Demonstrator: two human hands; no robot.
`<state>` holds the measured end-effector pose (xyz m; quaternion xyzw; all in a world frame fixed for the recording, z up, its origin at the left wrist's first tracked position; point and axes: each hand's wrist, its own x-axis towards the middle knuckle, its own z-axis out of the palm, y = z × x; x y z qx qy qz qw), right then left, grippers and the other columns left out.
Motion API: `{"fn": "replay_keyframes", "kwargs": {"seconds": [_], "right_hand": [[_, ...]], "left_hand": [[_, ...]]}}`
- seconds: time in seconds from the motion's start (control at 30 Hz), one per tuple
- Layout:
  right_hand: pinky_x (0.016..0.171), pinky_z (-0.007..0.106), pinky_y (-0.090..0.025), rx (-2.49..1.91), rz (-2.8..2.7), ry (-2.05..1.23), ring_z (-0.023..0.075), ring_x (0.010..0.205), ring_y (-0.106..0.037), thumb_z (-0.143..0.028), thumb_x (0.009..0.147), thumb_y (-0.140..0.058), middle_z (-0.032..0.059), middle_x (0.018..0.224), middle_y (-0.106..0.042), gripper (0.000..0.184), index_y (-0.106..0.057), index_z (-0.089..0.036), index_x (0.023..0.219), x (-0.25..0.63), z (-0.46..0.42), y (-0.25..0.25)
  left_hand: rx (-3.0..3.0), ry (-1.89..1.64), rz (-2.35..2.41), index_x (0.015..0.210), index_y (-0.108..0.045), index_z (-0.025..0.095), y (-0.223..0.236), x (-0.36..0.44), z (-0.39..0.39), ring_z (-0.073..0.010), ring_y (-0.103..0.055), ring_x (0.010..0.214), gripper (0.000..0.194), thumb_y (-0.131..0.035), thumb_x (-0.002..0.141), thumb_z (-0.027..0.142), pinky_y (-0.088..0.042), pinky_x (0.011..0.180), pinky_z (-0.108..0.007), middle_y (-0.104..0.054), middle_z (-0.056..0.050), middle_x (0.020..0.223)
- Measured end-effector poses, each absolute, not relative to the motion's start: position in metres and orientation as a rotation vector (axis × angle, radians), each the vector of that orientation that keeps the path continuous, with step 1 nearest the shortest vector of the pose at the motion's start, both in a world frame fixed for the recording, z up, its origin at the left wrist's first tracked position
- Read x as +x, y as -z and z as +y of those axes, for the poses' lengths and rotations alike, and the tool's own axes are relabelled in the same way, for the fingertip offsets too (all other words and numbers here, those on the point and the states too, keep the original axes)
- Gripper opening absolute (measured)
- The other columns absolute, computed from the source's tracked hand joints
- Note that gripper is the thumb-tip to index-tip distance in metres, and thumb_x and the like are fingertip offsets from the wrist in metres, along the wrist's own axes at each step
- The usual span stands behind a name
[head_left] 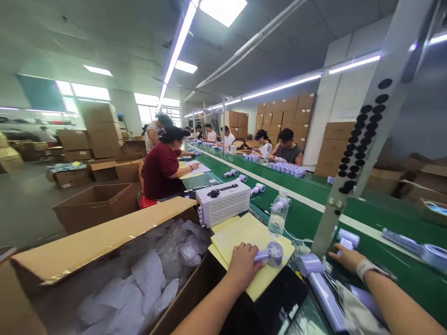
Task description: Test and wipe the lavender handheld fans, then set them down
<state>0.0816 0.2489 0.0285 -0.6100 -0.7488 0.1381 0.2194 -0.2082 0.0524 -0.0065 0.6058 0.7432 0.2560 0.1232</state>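
Note:
My left hand (243,260) is closed around the handle of a pale purple handheld fan (274,252). The fan's round grille faces up, over yellow sheets (235,236). Off to the right, my right hand (350,260), with a watch on the wrist, has its fingers apart beside another purple fan (348,237) near the metal post. Whether it touches that fan is unclear. Between my arms, a larger-looking purple fan (325,293) lies on the near bench, next to a crumpled pale cloth or bag (359,309).
A carton (104,237) with plastic bags stands at my left. Ahead are a white metal instrument box (225,204) and a water bottle (277,221). A slanted post (356,153) rises at right. The green conveyor (300,204) carries several fans; co-workers sit along it.

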Motion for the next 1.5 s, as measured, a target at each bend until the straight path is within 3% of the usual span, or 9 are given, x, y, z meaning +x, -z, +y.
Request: {"fn": "replay_keyframes", "kwargs": {"seconds": [0.1, 0.27, 0.37, 0.6, 0.7, 0.8, 0.93, 1.2, 1.5], "right_hand": [[0.066, 0.029, -0.055, -1.727, -1.965, -0.662, 0.0118, 0.062, -0.061, -0.04, 0.1, -0.063, -0.0015, 0.076, -0.066, 0.027, -0.066, -0.016, 0.09, 0.104, 0.242, -0.045], [0.067, 0.03, -0.055, -1.584, -1.672, -0.827, 0.0158, 0.068, -0.065, -0.027, 0.102, -0.043, 0.001, 0.078, -0.061, 0.026, -0.062, -0.016, 0.116, 0.157, 0.174, -0.065], [0.078, 0.033, -0.055, -1.438, -1.705, -0.828, 0.0178, 0.078, -0.065, -0.034, 0.094, -0.056, 0.0026, 0.091, -0.066, 0.032, -0.063, -0.022, 0.124, 0.157, 0.096, -0.067], [0.114, 0.05, -0.042, -1.065, -2.075, -0.717, 0.0287, 0.141, -0.049, -0.022, 0.097, -0.047, 0.0108, 0.154, -0.049, 0.045, -0.056, -0.026, 0.142, 0.095, -0.01, -0.043], [0.091, 0.041, -0.055, -1.238, -2.019, -0.902, 0.0243, 0.11, -0.069, -0.025, 0.102, -0.04, 0.0134, 0.128, -0.069, 0.047, -0.04, -0.021, 0.149, 0.076, -0.01, -0.031], [0.074, 0.036, -0.052, -1.528, -2.078, -0.887, 0.0255, 0.08, -0.071, -0.032, 0.102, -0.048, 0.0101, 0.088, -0.074, 0.024, -0.059, -0.017, 0.116, 0.054, -0.004, -0.019], [0.076, 0.036, -0.048, -1.473, -2.23, -0.952, 0.0286, 0.088, -0.069, -0.019, 0.087, -0.067, 0.0129, 0.089, -0.072, 0.011, -0.058, -0.019, 0.082, 0.035, 0.002, -0.005], [0.052, 0.024, -0.043, -0.986, -1.809, -1.817, 0.0129, 0.049, -0.054, -0.043, 0.096, -0.056, -0.0061, 0.056, -0.056, 0.026, -0.062, -0.018, 0.101, 0.052, -0.011, -0.016], [0.047, 0.024, -0.033, -1.023, -1.506, -1.563, 0.01, 0.044, -0.044, -0.055, 0.096, -0.06, -0.0068, 0.05, -0.047, 0.042, -0.053, -0.022, 0.071, 0.059, -0.032, -0.013]], "left_hand": [[1.687, -0.992, 2.065, 0.105, -0.065, 0.019, 0.011, -0.209, 0.048, -0.0358, -0.057, 0.12, 0.025, -0.071, 0.083, 0.028, -0.036, 0.108, -0.055, -0.069, -0.014, 0.116], [1.414, -1.369, 1.698, 0.126, -0.051, 0.021, 0.007, -0.184, 0.033, -0.0284, -0.064, 0.111, 0.049, -0.054, 0.092, 0.057, -0.049, 0.098, -0.047, -0.067, -0.01, 0.119], [1.011, -1.44, 1.067, 0.114, -0.059, 0.019, -0.009, -0.14, 0.021, -0.0257, -0.07, 0.096, 0.059, -0.077, 0.077, 0.061, -0.056, 0.091, -0.045, -0.071, -0.009, 0.112], [0.61, -1.349, 0.565, 0.094, -0.071, 0.017, -0.018, -0.077, 0.018, -0.0338, -0.066, 0.122, 0.061, -0.077, 0.07, 0.073, -0.053, 0.108, -0.048, -0.076, -0.009, 0.108], [0.6, -1.406, 0.647, 0.1, -0.072, 0.019, -0.011, -0.097, 0.015, -0.0358, -0.065, 0.124, 0.065, -0.073, 0.071, 0.077, -0.054, 0.107, -0.051, -0.078, -0.008, 0.105], [0.65, -1.552, 0.689, 0.092, -0.071, 0.019, -0.013, -0.121, 0.01, -0.0365, -0.063, 0.128, 0.062, -0.077, 0.068, 0.075, -0.054, 0.107, -0.051, -0.077, -0.009, 0.108], [0.683, -1.698, 0.695, 0.09, -0.072, 0.019, -0.027, -0.143, 0.005, -0.036, -0.06, 0.133, 0.06, -0.081, 0.066, 0.072, -0.053, 0.108, -0.049, -0.076, -0.008, 0.112], [0.659, -1.712, 0.639, 0.071, -0.064, 0.02, -0.033, -0.128, 0.008, -0.0357, -0.061, 0.127, 0.067, -0.07, 0.062, 0.087, -0.06, 0.097, -0.045, -0.073, -0.008, 0.116], [0.635, -1.611, 0.461, 0.069, -0.063, 0.019, -0.032, -0.081, 0.017, -0.0335, -0.067, 0.119, 0.07, -0.066, 0.064, 0.088, -0.057, 0.099, -0.045, -0.074, -0.008, 0.113]]}}
